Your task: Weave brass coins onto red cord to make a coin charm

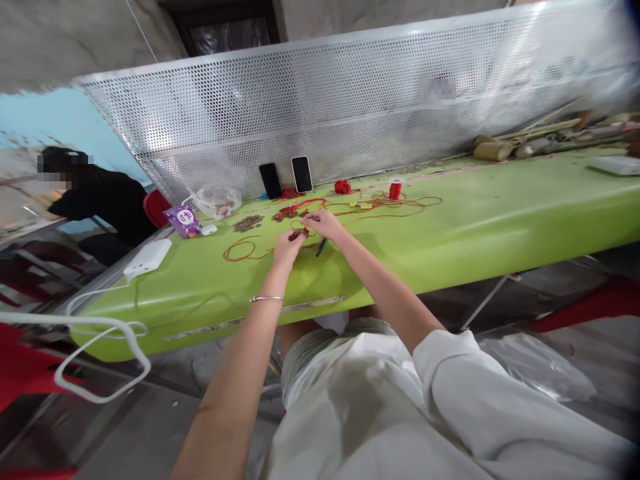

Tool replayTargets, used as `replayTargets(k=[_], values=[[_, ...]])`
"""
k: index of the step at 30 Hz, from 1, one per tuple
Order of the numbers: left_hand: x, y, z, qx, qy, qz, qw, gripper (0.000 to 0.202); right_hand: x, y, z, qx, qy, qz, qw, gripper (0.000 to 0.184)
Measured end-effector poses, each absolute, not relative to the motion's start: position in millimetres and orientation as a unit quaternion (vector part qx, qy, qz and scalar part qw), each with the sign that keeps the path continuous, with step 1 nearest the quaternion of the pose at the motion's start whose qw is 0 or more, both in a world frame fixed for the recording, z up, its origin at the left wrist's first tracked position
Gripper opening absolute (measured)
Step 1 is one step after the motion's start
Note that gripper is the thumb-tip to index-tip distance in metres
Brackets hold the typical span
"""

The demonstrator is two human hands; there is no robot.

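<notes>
My left hand (287, 249) and my right hand (323, 224) meet over the green table (500, 220), both pinched on a red cord (300, 231) with a small dark knotted piece between them. The cord trails left in a loop (240, 251) on the tabletop. A dark pen-like tool (321, 247) lies just under my right hand. A silver bangle sits on my left wrist. More red cord (400, 203) spreads out behind my hands.
Two phones (302, 174) lean on the perforated metal screen (350, 100). Nearby lie a red spool (395, 189), a red ball of thread (343, 187), piles of small brown pieces (248, 223), a purple box (183, 221), a plastic container (219, 201) and a white power bank (148, 258). A person in black (95, 200) sits at far left.
</notes>
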State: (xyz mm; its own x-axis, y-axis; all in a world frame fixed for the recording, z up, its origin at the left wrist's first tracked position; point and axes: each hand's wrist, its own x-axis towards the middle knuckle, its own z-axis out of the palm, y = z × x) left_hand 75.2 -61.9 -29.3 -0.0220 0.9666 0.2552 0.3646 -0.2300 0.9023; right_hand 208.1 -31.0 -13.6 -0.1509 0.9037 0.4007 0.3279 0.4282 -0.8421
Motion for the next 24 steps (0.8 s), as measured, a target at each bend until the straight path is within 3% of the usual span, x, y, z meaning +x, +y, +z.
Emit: replayTargets(k=[24], values=[[74.2, -61.8, -28.9, 0.613, 0.515, 0.513, 0.308, 0.020, 204.4, -29.6, -13.0, -0.421, -0.705, 0.304, 0.483, 0.022]])
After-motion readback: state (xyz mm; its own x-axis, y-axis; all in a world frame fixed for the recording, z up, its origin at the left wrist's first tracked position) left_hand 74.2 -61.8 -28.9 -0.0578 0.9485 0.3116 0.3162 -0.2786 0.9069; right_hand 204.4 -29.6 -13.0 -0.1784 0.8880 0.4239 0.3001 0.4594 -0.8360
